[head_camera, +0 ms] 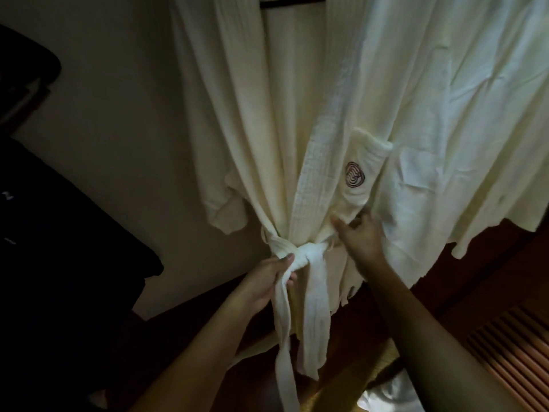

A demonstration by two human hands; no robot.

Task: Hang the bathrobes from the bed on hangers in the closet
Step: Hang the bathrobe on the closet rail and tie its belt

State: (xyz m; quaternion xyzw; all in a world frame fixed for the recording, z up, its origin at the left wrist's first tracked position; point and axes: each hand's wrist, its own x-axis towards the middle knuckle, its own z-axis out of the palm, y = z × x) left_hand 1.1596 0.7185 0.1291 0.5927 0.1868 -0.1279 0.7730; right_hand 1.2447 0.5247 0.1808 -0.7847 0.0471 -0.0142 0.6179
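A cream waffle bathrobe (pixel 258 114) hangs in the closet from a dark hanger (pixel 292 1) at the top edge. Its pocket carries a round embroidered logo (pixel 355 174). The belt (pixel 309 254) is knotted at the waist, and two ends hang down. My left hand (pixel 267 281) grips the left belt end just below the knot. My right hand (pixel 361 236) rests with spread fingers on the robe front under the pocket. A second cream robe (pixel 463 99) hangs to the right, touching the first.
A pale closet wall (pixel 118 129) stands behind the robes on the left. Dark shapes (pixel 44 248) fill the far left. Below are a dark wooden base (pixel 416 272) and a slatted wooden panel (pixel 511 346) at the right. Something white (pixel 386 394) lies at the bottom.
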